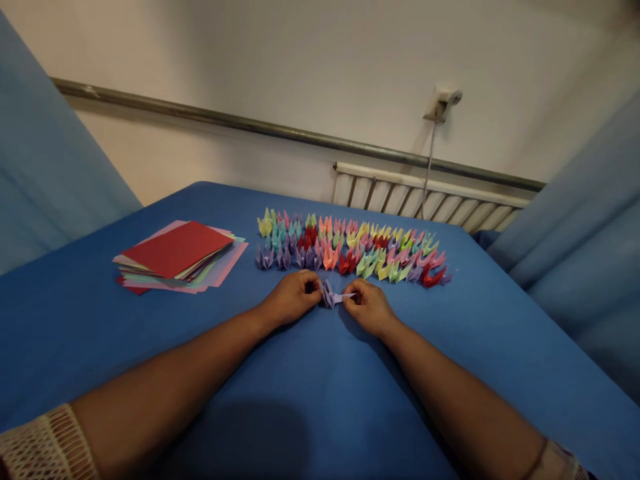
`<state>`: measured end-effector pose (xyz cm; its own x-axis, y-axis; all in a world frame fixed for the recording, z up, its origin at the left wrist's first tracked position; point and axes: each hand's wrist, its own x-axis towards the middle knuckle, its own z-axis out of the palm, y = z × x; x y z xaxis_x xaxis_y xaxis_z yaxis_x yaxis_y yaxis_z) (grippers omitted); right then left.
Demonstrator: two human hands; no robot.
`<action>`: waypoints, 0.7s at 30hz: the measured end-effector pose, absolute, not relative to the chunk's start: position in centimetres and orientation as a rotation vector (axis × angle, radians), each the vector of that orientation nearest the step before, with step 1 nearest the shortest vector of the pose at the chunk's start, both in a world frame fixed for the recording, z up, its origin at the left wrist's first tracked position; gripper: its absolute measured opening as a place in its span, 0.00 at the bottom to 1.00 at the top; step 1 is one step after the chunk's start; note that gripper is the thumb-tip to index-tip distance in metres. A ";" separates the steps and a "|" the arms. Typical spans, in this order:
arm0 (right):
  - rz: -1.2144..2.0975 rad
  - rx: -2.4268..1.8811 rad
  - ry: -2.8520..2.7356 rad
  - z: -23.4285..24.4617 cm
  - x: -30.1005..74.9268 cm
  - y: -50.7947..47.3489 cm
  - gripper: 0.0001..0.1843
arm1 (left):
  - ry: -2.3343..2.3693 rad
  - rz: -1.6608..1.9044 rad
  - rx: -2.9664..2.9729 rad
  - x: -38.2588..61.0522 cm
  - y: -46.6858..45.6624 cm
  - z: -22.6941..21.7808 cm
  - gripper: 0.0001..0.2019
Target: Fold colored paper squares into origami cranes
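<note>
A pale purple paper crane is between my two hands, just above or on the blue table cover; I cannot tell which. My left hand pinches its left side. At the other side, my right hand has thumb and fingers closed on a thin pointed end of the crane. Just beyond my hands stand rows of folded paper cranes in purple, pink, red, yellow, green and blue. My fingertips hide parts of the held crane.
To the left lies a loose stack of coloured paper sheets, red on top. The blue-covered table meets a wall with a metal rail and a radiator. Blue curtains hang at both sides.
</note>
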<state>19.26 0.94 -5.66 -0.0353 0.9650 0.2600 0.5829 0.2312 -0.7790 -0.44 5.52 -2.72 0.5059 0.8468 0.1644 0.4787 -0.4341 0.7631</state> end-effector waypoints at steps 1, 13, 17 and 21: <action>0.601 -1.452 -1.738 -5.7 19.4 1.0 0.02 | 1.084 0.706 2.121 -0.6 5.5 -2.6 0.05; 0.635 -1.314 -1.776 -5.7 18.9 0.6 0.01 | 0.929 0.678 2.127 0.2 4.5 -2.7 0.04; 0.648 -1.299 -1.763 -5.7 18.9 0.6 0.03 | 0.934 0.685 2.267 0.2 4.4 -2.5 0.03; 0.633 -1.358 -1.770 -5.5 18.9 0.5 0.04 | 0.966 0.727 2.212 0.1 4.6 -2.7 0.04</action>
